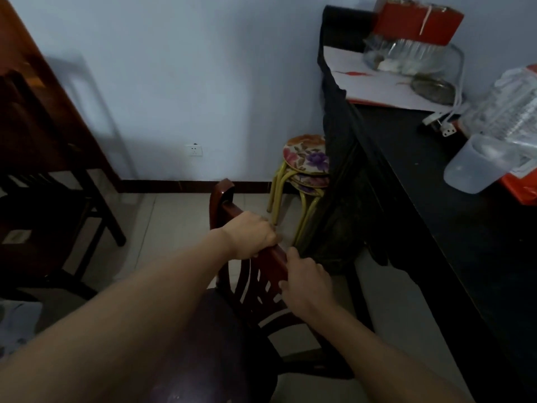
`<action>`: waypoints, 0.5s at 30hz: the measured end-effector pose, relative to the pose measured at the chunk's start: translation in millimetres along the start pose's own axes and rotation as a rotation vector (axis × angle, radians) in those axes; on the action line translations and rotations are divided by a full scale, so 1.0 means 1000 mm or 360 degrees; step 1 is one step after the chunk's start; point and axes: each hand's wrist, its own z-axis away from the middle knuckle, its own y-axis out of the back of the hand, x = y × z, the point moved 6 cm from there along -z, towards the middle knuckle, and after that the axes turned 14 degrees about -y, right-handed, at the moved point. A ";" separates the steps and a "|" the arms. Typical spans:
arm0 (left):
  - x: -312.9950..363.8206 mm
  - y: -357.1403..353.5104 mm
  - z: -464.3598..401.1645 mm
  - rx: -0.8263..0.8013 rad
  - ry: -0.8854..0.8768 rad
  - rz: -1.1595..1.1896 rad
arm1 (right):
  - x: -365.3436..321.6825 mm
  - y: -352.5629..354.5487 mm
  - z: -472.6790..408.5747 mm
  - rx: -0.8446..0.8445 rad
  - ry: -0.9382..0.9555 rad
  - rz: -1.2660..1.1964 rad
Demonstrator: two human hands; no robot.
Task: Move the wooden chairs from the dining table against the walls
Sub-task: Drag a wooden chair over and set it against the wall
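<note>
Dark red wood under both palms: chair [232,286] directly below and in front of the hands, its back rail running away toward the wall [174,82], dark seat near the forearms. Held by the top rail, probably because that is the easiest place to steer or lift from while standing behind and above. Left hand [250,235] farther along the rail, fingers curled down over its far side, knuckles up, a firm wrap. Right hand [305,283] nearer the body, just beside the left, thumb lying along the rail's edge and fingers hooked round the slatted back beneath; gripping too, though the fingertips themselves hidden behind the wood. Beyond the left hand, bare tiled floor [174,222] up to the skirting board, so likely the spot meant for this chair, not yet reached. Just past the right hand, a stack of flowered stools [305,158] with yellow legs, tucked at the end of a black sideboard [436,184] that runs along the right forearm; close enough to catch the chair's corner if swung that way. Off to the left of the left arm, another dark chair [58,199], blurred, standing near the wall. On the sideboard, a red box [418,21] and a clear plastic jug [476,167], well apart from either hand.
</note>
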 end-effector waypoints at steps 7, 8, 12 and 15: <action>-0.052 0.018 0.087 -0.0230 0.0231 -0.0083 | -0.099 0.013 0.003 0.0035 0.0258 0.0067; -0.058 0.019 0.100 -0.0235 0.0284 -0.0070 | -0.112 0.014 0.003 0.0026 0.0297 0.0090; -0.081 0.020 0.134 -0.0223 0.0433 -0.0066 | -0.148 0.020 -0.003 0.0050 0.0436 0.0192; -0.102 0.023 0.151 -0.0169 0.0533 -0.0062 | -0.171 0.030 -0.010 0.0107 0.0566 0.0216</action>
